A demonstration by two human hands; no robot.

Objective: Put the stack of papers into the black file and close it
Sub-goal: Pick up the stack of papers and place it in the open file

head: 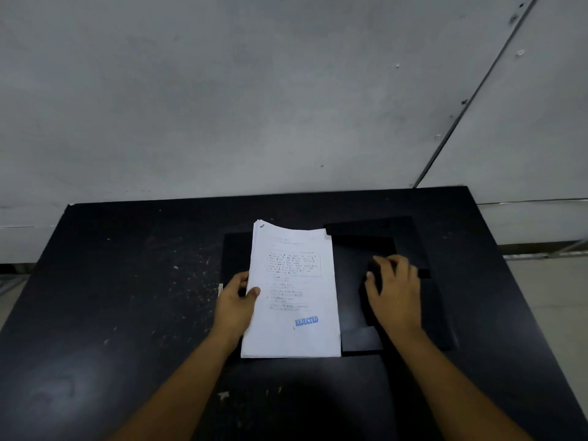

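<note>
A white stack of papers [292,291] with a blue "REJECTED" stamp lies in the middle of the dark table, over the left part of the black file [359,243]. The file lies open, its flaps spread to the right and front. My left hand [237,300] grips the stack's left edge, thumb on the top sheet and fingers under it. My right hand [394,291] rests on the file's right side, its fingers curled around a black flap edge.
The black table [127,297] is scuffed, with small pale specks and a scrap of paper [223,395] near the front. A grey wall [254,90] stands right behind the table's far edge. Floor shows past the table's left and right sides.
</note>
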